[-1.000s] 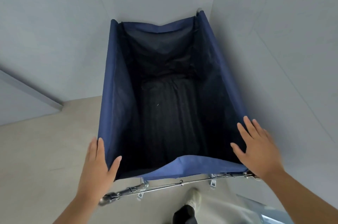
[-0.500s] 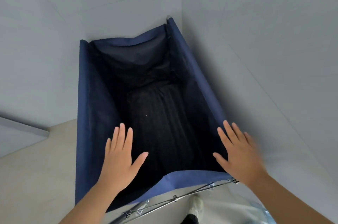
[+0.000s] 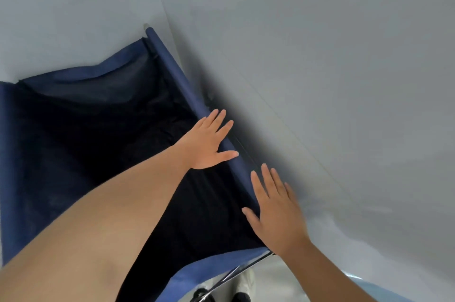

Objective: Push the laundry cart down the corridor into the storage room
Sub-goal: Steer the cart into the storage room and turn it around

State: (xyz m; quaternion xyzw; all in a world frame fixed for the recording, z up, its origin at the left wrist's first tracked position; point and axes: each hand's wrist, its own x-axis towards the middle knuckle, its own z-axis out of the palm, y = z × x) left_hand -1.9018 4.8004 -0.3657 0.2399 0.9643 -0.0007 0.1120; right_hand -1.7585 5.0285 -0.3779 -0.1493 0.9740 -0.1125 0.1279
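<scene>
**Where the Cart Met the Corner: Hand Placement at the Right Rail**

As the laundry cart (image 3: 81, 76) stood end-on in the corner formed by the far wall (image 3: 73, 6) and the right wall (image 3: 320, 79), both hands were set at its right side rail (image 3: 177, 72) rather than at the near end. The rail lay just beside the right wall, with only a narrow shadowed gap between them.

The left hand (image 3: 209, 139) reached diagonally across the open bag, forearm spanning the dark interior, and lay over the middle of the rail. Its fingers (image 3: 219, 116) were straight and spread, gripping nothing, and the thumb pointed across the rail toward the wall. The right hand (image 3: 275, 208) lay nearer the body, at the rail's near end, just above the metal frame bar (image 3: 248, 266). Its fingers (image 3: 266, 178) were likewise straight and slightly apart, holding nothing. Whether either palm actually bore on the fabric could not be told, as blur softened the right hand.

Assessment: flat palms at the wall-side rail suited a sideways shove or a steadying press, either seating the cart against the wall or easing it off. The cart appeared to be at or near its parking place, so the task was probably almost complete.

Caution: the slim gap left a risk of skin being pinched between rail and wall.
</scene>
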